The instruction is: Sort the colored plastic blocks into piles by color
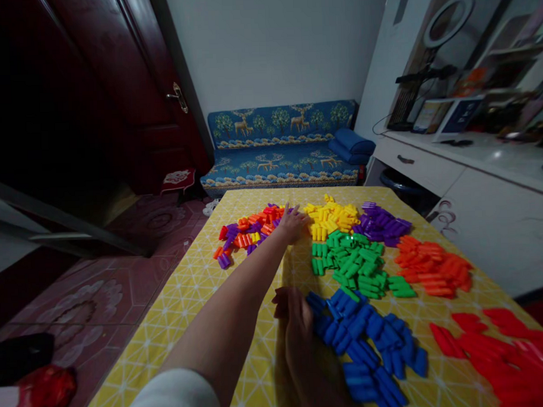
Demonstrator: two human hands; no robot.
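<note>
My left hand point(293, 222) reaches over the far part of the table, fingers apart, between a mixed pile of orange, purple, red and yellow pieces point(243, 240) and a pile of yellow pieces point(332, 218). Nothing shows in it. Closer to me, my right hand point(295, 315) hovers by the left edge of the blue pieces point(358, 325). Its fingers are loosely curled and somewhat apart, with nothing visible in them. Green pieces point(356, 263) lie beyond the blue ones. Purple pieces point(382, 223), orange pieces point(434, 266) and red pieces point(503, 350) form separate piles on the right.
A yellow patterned cloth covers the table point(190, 307). Behind it stands a blue sofa point(274, 159) with deer patterns. A white cabinet point(490, 219) is at the right, a dark red door point(128, 72) at the left, and a small stool point(178, 179) near the sofa.
</note>
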